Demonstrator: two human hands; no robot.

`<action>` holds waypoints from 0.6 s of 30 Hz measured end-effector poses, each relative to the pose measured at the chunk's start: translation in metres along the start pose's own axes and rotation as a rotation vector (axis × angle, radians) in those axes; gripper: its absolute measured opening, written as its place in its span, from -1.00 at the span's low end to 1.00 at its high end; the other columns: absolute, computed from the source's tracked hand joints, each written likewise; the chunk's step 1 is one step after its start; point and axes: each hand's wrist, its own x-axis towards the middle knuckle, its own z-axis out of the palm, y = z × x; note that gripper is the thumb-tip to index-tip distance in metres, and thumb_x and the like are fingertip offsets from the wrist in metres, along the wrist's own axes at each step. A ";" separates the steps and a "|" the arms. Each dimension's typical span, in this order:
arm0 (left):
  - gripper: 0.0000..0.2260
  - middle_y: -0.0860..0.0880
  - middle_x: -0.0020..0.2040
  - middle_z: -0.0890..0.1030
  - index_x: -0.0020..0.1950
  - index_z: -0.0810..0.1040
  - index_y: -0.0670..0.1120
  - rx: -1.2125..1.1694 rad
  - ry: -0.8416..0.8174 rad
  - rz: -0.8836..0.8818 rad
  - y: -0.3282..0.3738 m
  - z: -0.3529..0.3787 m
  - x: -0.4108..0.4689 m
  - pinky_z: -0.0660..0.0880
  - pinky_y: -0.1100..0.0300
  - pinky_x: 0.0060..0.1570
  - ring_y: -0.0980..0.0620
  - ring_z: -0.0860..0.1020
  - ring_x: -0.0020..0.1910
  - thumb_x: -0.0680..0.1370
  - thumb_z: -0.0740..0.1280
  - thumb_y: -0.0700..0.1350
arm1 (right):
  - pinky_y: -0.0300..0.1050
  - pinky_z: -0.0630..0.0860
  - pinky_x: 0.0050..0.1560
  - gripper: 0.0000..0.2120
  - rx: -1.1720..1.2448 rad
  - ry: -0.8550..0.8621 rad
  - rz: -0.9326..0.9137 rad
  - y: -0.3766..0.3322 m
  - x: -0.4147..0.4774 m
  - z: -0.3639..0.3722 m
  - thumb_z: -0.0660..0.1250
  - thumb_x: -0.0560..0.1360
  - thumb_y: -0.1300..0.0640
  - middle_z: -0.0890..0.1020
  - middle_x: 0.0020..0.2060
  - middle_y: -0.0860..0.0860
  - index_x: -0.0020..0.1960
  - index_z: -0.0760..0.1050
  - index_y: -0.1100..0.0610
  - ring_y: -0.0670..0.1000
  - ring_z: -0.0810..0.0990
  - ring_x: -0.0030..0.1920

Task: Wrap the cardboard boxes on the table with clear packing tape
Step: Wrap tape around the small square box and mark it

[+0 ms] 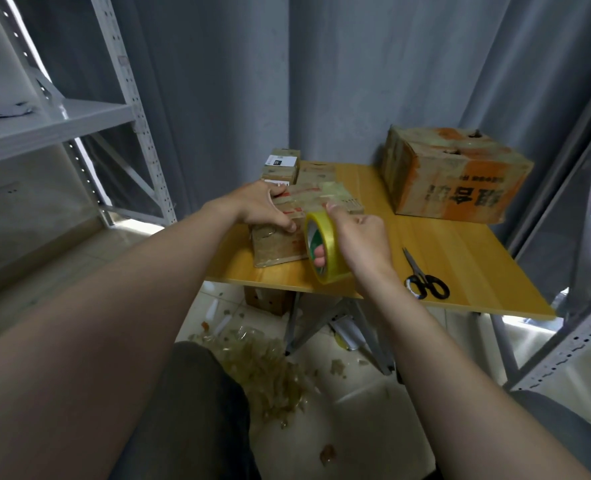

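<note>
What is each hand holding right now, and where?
Right hand grips the tape roll through its core; left hand presses on top of the small box.

Left hand [263, 206] presses palm-down; right hand [363, 237] grips tape roll [332, 239].
</note>
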 end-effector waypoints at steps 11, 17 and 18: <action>-0.04 -0.01 0.55 0.39 0.64 0.27 0.02 0.001 -0.023 0.017 0.001 -0.003 0.004 0.36 0.11 0.38 -0.09 0.40 0.48 0.34 0.62 0.20 | 0.21 0.72 -0.09 -0.62 -0.065 0.013 0.041 0.017 -0.001 0.003 0.29 0.66 -0.12 0.72 -0.36 0.17 -0.10 0.58 0.18 0.21 0.74 -0.33; -0.04 -0.02 0.55 0.40 0.64 0.28 0.00 -0.022 -0.019 0.030 -0.001 -0.001 0.001 0.37 0.10 0.38 -0.08 0.41 0.47 0.34 0.62 0.19 | 0.20 0.72 -0.07 -0.62 -0.100 0.017 0.071 0.027 0.001 0.007 0.27 0.67 -0.12 0.72 -0.36 0.14 -0.10 0.57 0.17 0.16 0.74 -0.34; -0.05 -0.02 0.54 0.41 0.63 0.29 -0.01 -0.022 -0.011 0.035 -0.001 0.000 0.000 0.37 0.12 0.36 -0.08 0.41 0.47 0.34 0.62 0.19 | 0.21 0.72 -0.06 -0.62 -0.097 0.011 0.077 0.028 0.001 0.008 0.27 0.67 -0.13 0.72 -0.36 0.15 -0.09 0.57 0.17 0.16 0.75 -0.33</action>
